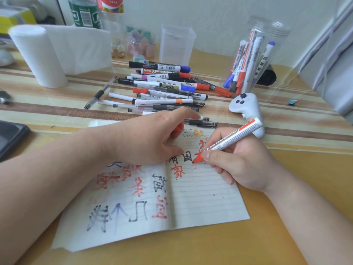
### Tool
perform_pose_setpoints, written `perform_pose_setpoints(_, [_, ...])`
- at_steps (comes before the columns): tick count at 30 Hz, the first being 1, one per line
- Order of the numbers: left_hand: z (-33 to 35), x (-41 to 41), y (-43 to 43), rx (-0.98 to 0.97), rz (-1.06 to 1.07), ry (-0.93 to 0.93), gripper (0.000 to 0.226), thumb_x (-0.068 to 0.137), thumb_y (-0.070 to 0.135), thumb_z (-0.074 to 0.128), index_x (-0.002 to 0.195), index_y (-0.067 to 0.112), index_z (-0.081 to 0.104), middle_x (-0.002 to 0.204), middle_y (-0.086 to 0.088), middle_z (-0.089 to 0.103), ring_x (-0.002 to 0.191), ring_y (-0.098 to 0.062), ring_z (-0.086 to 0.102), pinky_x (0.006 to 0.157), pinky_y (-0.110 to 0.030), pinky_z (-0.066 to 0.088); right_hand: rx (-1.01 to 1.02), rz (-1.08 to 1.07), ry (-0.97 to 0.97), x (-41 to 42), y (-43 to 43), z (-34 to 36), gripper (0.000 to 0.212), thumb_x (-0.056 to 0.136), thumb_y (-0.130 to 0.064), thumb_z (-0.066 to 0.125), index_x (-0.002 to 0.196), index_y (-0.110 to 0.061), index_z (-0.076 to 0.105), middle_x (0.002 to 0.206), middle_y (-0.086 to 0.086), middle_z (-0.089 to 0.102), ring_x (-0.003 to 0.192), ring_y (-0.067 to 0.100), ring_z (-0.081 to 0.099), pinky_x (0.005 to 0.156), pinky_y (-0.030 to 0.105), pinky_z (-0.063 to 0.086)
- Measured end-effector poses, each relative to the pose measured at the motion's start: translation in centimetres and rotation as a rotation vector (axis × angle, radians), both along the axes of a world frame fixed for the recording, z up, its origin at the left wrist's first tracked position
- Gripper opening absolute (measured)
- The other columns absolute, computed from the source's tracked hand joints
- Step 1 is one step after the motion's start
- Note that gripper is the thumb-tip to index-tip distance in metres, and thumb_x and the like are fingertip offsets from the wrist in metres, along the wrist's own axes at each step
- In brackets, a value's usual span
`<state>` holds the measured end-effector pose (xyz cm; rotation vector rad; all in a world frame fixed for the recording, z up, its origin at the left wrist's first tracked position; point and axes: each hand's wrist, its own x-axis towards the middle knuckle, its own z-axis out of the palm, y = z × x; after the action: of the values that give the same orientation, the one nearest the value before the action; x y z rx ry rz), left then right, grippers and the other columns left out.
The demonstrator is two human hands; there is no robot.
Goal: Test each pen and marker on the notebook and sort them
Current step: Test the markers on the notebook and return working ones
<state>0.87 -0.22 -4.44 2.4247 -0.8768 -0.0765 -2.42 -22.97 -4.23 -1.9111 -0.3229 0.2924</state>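
Head view, looking down on a yellow bench (267,236) with a striped cloth across its far half.

An open lined notebook (200,197) lies in the middle, and both pages carry large characters in red, black and blue ink. Just beyond it lies a loose pile of pens and markers (164,88), with the nearest pens touching the notebook's top edge. To the right of the pile is a clear jar (248,60) holding several capped markers. A white game controller (246,108) lies in front of the jar, close behind the right hand. At the far left stands a roll of white paper towel (36,54), with bottles (84,12) behind it. An empty-looking clear box (176,44) stands at the back. A dark flat device (11,136) shows at the left edge, and a small blue clip (293,102) lies at the right.

The left hand (152,136) rests palm down on the top of the notebook and covers part of the left page. Its fingers curl over a red cap (178,131), and its forefinger reaches towards the nearest pens. The left forearm crosses the lower left of the page.

The right hand (238,165) has a closed writing grip. Its thumb and fingers pinch a red marker (229,140) low on the barrel. The marker slants up to the right, and its red tip touches the right page beside freshly coloured red strokes.
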Motion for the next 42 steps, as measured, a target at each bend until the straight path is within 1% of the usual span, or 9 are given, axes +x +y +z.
perform_pose_setpoints(7, [-0.07, 0.0, 0.01, 0.01, 0.002, 0.0, 0.068, 0.089, 0.029, 0.073, 0.14, 0.042, 0.03, 0.092, 0.012, 0.051, 0.076, 0.007, 0.05, 0.07, -0.007, 0.039, -0.036, 0.063, 0.0, -0.31, 0.18, 0.37, 0.012, 0.07, -0.014, 0.069, 0.071, -0.003, 0.063, 0.049, -0.003, 0.057, 0.044, 0.008, 0.048, 0.041, 0.017, 0.036])
perform_pose_setpoints(11, [-0.03, -0.03, 0.08, 0.006, -0.001, 0.007, 0.069, 0.089, 0.03, 0.073, 0.141, 0.042, 0.03, 0.093, 0.011, 0.051, 0.076, 0.006, 0.05, 0.071, -0.008, 0.04, 0.039, 0.106, 0.005, -0.44, -0.06, 0.5, 0.012, 0.074, -0.01, 0.069, 0.077, 0.001, 0.064, 0.053, -0.002, 0.06, 0.045, 0.004, 0.051, 0.043, 0.013, 0.038])
perform_pose_setpoints(13, [0.01, -0.04, 0.08, 0.003, -0.002, 0.003, 0.069, 0.089, 0.029, 0.073, 0.142, 0.041, 0.03, 0.093, 0.011, 0.051, 0.077, 0.006, 0.05, 0.071, -0.008, 0.039, 0.035, 0.125, 0.003, -0.5, -0.09, 0.45, 0.007, 0.075, -0.01, 0.07, 0.076, -0.004, 0.065, 0.054, -0.002, 0.061, 0.046, 0.003, 0.05, 0.044, 0.013, 0.037])
perform_pose_setpoints(16, [-0.04, -0.08, 0.05, 0.003, -0.001, 0.002, 0.069, 0.089, 0.028, 0.073, 0.142, 0.04, 0.03, 0.093, 0.011, 0.051, 0.078, 0.007, 0.051, 0.072, -0.008, 0.04, -0.018, 0.131, -0.015, -0.47, -0.03, 0.34, 0.006, 0.075, -0.014, 0.071, 0.074, -0.01, 0.067, 0.054, -0.003, 0.06, 0.046, 0.005, 0.046, 0.044, 0.015, 0.035])
perform_pose_setpoints(22, [-0.1, -0.02, 0.09, 0.003, 0.001, 0.001, 0.069, 0.089, 0.028, 0.073, 0.141, 0.042, 0.03, 0.093, 0.011, 0.051, 0.077, 0.005, 0.051, 0.072, -0.009, 0.04, 0.0, 0.114, 0.002, -0.54, -0.12, 0.55, 0.007, 0.074, -0.011, 0.07, 0.074, -0.004, 0.067, 0.054, 0.0, 0.061, 0.049, 0.008, 0.054, 0.044, 0.015, 0.04])
perform_pose_setpoints(29, [-0.1, 0.0, 0.15, 0.006, 0.005, 0.001, 0.069, 0.089, 0.028, 0.074, 0.141, 0.043, 0.03, 0.094, 0.011, 0.052, 0.076, 0.005, 0.051, 0.071, -0.008, 0.041, -0.139, 0.078, -0.045, -0.19, 0.44, 0.76, 0.009, 0.065, -0.012, 0.067, 0.064, -0.007, 0.06, 0.05, -0.002, 0.052, 0.049, 0.015, 0.045, 0.045, 0.027, 0.035])
perform_pose_setpoints(32, [-0.12, -0.01, 0.11, 0.008, 0.004, 0.0, 0.07, 0.088, 0.029, 0.074, 0.141, 0.042, 0.03, 0.094, 0.011, 0.052, 0.076, 0.004, 0.052, 0.072, -0.009, 0.042, -0.168, 0.079, -0.086, -0.06, 0.5, 0.62, 0.009, 0.065, -0.012, 0.065, 0.062, -0.008, 0.059, 0.047, -0.006, 0.051, 0.047, 0.011, 0.045, 0.046, 0.024, 0.035])
perform_pose_setpoints(37, [-0.02, -0.06, 0.09, 0.023, -0.001, 0.009, 0.069, 0.089, 0.029, 0.074, 0.141, 0.043, 0.03, 0.094, 0.011, 0.052, 0.075, 0.005, 0.051, 0.071, -0.009, 0.041, -0.035, 0.079, 0.008, -0.21, -0.01, 0.68, 0.013, 0.072, -0.011, 0.066, 0.072, 0.0, 0.06, 0.048, -0.002, 0.055, 0.044, 0.012, 0.051, 0.04, 0.017, 0.038])
perform_pose_setpoints(42, [-0.06, -0.02, -0.02, 0.03, -0.006, 0.044, 0.069, 0.093, 0.026, 0.068, 0.143, 0.043, 0.025, 0.095, 0.011, 0.052, 0.077, 0.002, 0.052, 0.069, -0.013, 0.043, -0.056, 0.046, -0.017, -0.3, 0.15, 0.55, 0.011, 0.069, -0.011, 0.065, 0.069, -0.001, 0.059, 0.047, -0.002, 0.053, 0.044, 0.012, 0.049, 0.04, 0.019, 0.035])
